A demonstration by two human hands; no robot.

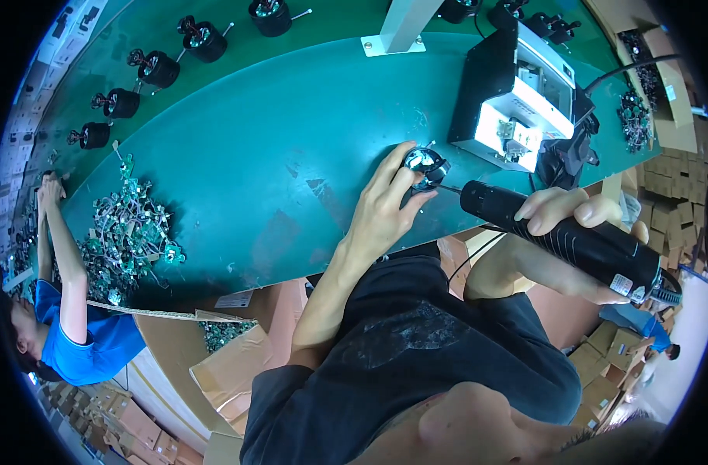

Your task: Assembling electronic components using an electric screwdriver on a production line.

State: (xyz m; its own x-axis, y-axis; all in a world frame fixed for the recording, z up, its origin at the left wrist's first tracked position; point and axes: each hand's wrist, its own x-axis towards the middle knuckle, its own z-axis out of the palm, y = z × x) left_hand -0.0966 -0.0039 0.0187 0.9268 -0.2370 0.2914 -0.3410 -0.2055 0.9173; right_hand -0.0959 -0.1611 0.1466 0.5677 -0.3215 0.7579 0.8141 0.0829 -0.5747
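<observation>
My left hand [386, 198] is closed around a small round black housing [425, 167] with a shiny inside, near the front edge of the green table [253, 155]. My right hand [567, 217] grips a black electric screwdriver [559, 232], tilted so that its bit points left. The thin bit reaches the housing's right side; whether it sits in a screw is too small to tell. Just beyond the housing stands a black and white screw feeder [517, 101] with a lit front.
A heap of green circuit boards with wires [133, 232] lies on the left. Several black round housings [158, 70] stand along the far green strip. A metal post [400, 31] rises at the back. An open cardboard box [238, 349] is below the table edge. A co-worker in blue [90, 341] works at left.
</observation>
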